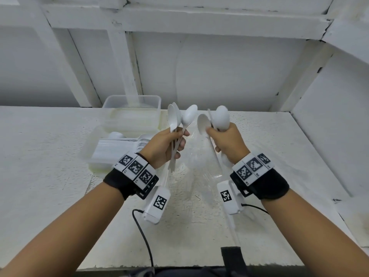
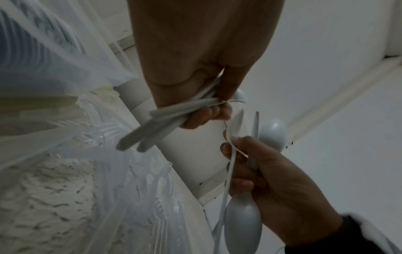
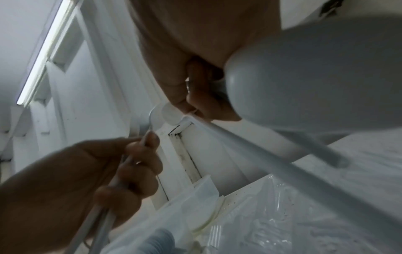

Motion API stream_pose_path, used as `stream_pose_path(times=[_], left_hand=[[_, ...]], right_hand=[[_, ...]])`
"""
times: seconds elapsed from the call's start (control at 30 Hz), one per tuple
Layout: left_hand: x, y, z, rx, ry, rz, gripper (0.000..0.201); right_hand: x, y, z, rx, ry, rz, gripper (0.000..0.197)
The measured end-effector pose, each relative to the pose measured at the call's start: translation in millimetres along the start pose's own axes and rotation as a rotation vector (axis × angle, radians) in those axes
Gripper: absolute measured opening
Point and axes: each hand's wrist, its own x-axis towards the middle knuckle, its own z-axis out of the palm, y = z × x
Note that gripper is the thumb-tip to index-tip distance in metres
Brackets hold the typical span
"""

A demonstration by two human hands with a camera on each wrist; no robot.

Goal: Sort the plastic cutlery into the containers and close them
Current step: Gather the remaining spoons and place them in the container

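Spoons in left hand: a bunch of white plastic spoons [image 1: 176, 124] stands nearly upright, bowls up and fanned apart, handles running down through the fist and out below it.
Left grip: the left hand [image 1: 163, 145] is curled tight round those handles, thumb across the front; in the left wrist view the handle ends [image 2: 139, 137] stick out past the fingers.
Spoons in right hand: a second bunch of white spoons [image 1: 216, 118], most bowls up, one bowl [image 1: 226, 160] pointing down below the fist; one spoon bowl [image 1: 203, 122] tilts toward the left bunch.
Right grip: the right hand [image 1: 229, 144] is closed round its bunch, fingers wrapped over the handles, as the left wrist view also shows [image 2: 280, 182].
Relation: the two bunches are held up above the desk, near each other but apart, the bowls almost level.
Filled container: a clear plastic container [image 1: 103, 154] lies on the desk just left of the left wrist, with stacked white cutlery [image 1: 127, 144] inside; the kind of pieces cannot be told.
Far container: another clear container [image 1: 131, 110] sits behind it, near the wall, open at the top.
Clear bag: crumpled transparent plastic [image 1: 199, 168] lies on the desk under and between the hands.
Desk: white, rough-surfaced [image 1: 50, 176].
Wrist bands: black, with white marker blocks [image 1: 133, 168], a cable [image 1: 143, 236] trailing from the left unit.
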Motion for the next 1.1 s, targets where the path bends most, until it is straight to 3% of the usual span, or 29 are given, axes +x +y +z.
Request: stream_pose_path(times=[0.07, 0.2, 0.33, 0.47, 0.53, 0.67, 0.77, 0.87, 0.93, 1.03, 1.1], left_hand=[[-1, 0, -1, -0.029, -0.02, -0.023, 0.024], [-2, -1, 1, -0.181, -0.089, -0.088, 0.025], [-4, 2, 3, -0.32, -0.194, -0.126, 0.015], [-4, 1, 6, -0.306, -0.278, -0.155, 0.018], [-3, 0, 6, -0.228, -0.21, -0.147, 0.018], [1, -4, 4, -0.021, 0.083, -0.063, 0.026], [3, -6, 1, 0.059, 0.223, -0.006, 0.024], [3, -5, 0, 0.191, 0.244, 0.033, 0.013], [5, -4, 2, 0.258, 0.205, 0.008, 0.021], [8, -3, 10, 0.16, 0.175, -0.067, 0.028], [10, -5, 14, 0.157, 0.196, -0.029, 0.029]], right_hand=[[1, -5, -2, 0.154, -0.053, 0.017, 0.002], [-1, -10, 7, 0.288, -0.195, -0.029, 0.024], [-1, -8, 17, 0.434, -0.213, 0.021, 0.027], [0, -9, 21, 0.464, -0.212, 0.027, 0.018], [1, -11, 21, 0.447, -0.166, 0.029, 0.014], [6, -10, 16, 0.348, -0.037, 0.023, 0.02], [8, -10, 11, 0.292, 0.02, 0.018, 0.022], [7, -10, 9, 0.231, 0.039, 0.024, 0.025], [5, -10, 10, 0.158, 0.042, 0.0, 0.02], [2, -11, 15, 0.1, 0.051, -0.058, 0.01], [2, -10, 19, 0.073, 0.052, -0.086, 0.009]])
